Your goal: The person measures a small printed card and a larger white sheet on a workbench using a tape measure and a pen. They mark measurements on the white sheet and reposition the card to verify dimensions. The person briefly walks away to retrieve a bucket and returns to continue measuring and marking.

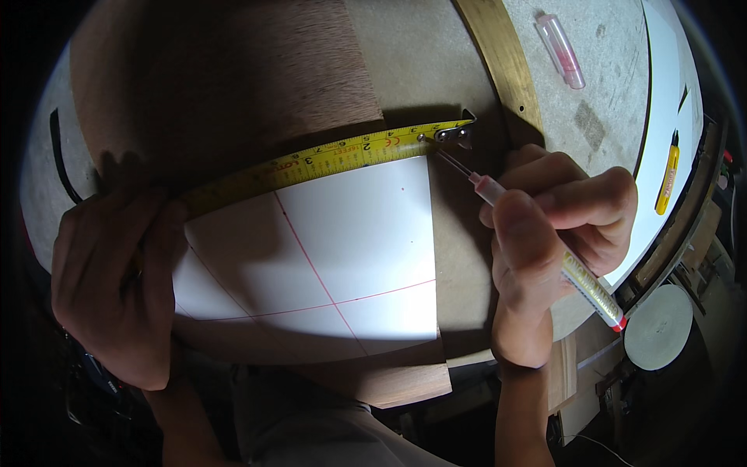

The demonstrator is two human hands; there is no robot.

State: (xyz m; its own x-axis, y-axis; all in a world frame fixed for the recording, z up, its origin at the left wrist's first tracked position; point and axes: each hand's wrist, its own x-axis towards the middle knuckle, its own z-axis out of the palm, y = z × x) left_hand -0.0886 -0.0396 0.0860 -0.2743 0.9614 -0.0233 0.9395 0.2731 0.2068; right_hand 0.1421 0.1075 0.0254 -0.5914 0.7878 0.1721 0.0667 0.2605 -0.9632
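My left hand [119, 286] closes around the body end of a yellow steel tape measure, whose blade [327, 153] runs to the right along the far edge of a white sheet [362, 233]. Crossing red lines and a few small marks show on the sheet. The blade's metal hook lies past the sheet's right edge. In my right hand [554, 227] is a long-nib marker [592, 292] with a red end, its thin tip close to the blade near the hook. The tape's case is mostly hidden by my left fingers. Beneath the sheet lies a brown wooden board [402, 382].
A brass-coloured metal strip [508, 52] crosses the worktable at the back. To its right lies a clear pink cap [561, 52]. A yellow cutter or pen [668, 181] rests on another white sheet [636, 233]. A round pale disc [658, 327] sits lower right, beyond the table edge.
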